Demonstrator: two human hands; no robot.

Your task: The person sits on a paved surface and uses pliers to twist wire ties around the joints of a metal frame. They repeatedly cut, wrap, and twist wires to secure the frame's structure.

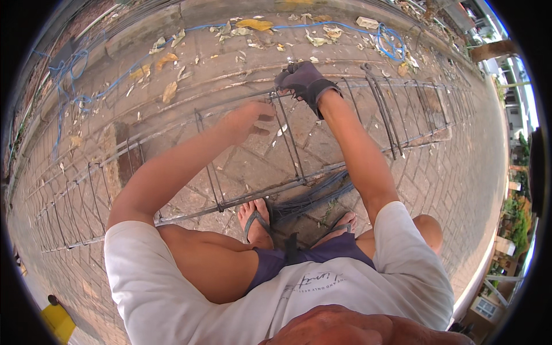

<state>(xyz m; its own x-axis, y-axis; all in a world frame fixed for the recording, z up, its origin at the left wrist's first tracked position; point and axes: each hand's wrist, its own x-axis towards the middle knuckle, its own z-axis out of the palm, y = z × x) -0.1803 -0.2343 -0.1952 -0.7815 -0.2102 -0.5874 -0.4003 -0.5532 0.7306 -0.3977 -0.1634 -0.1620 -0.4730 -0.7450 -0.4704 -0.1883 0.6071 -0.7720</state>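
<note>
Hovering over a steel cage (301, 180), the bare left hand (250, 121) is hanging loose, fingers parted. Gloved right hand (303, 83) is working at the far side, can't really tell if it's gripping. Cage is sitting over brick paving (448, 184).

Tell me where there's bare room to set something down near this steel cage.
Bare paving lies between the right knee and the cage's right end. It's crowded by the feet, with dark wire, and beyond the cage, with leaves and blue cord.
</note>
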